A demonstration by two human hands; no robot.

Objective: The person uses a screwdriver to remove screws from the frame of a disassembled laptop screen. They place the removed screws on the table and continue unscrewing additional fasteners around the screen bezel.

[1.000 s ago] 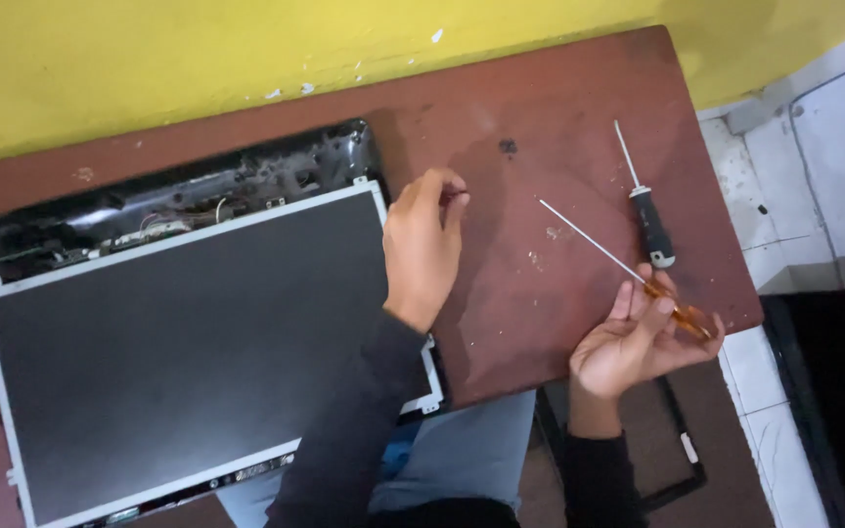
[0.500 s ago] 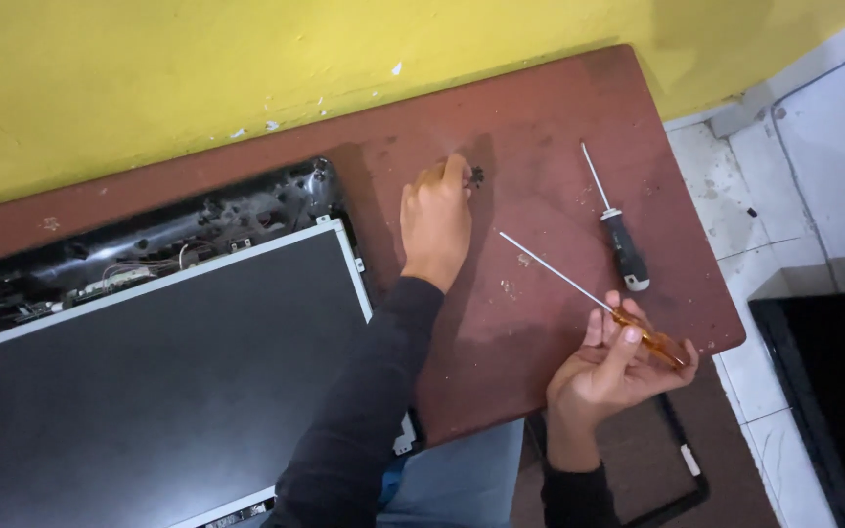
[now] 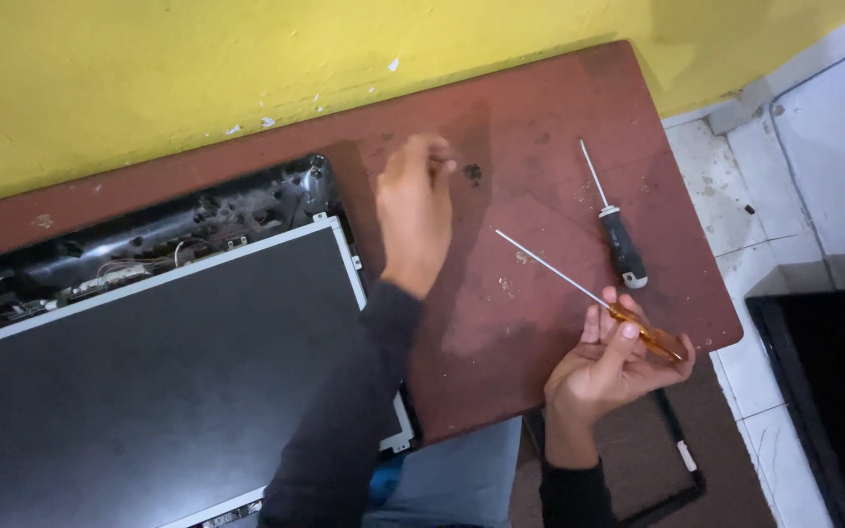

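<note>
My right hand (image 3: pixel 610 364) grips the orange handle of a long thin screwdriver (image 3: pixel 579 288) whose shaft points up-left over the red-brown table (image 3: pixel 540 117). My left hand (image 3: pixel 415 210) is stretched out over the table, fingers pinched together next to a small dark spot (image 3: pixel 472 173); whether it holds anything is too small to tell. A dismantled laptop screen panel (image 3: pixel 149 381) lies at the left on its black back cover (image 3: pixel 178 230), with wires showing along the top.
A second screwdriver with a black and white handle (image 3: pixel 618 240) lies on the table right of my hands. A yellow wall runs behind the table. A black bezel frame (image 3: pixel 682 460) lies on the floor below the table edge. White tiles are at the right.
The view has shifted so the table sits more to the right. My left hand has stayed pinched near the dark spot on the table; my right hand keeps hold of the orange screwdriver.
</note>
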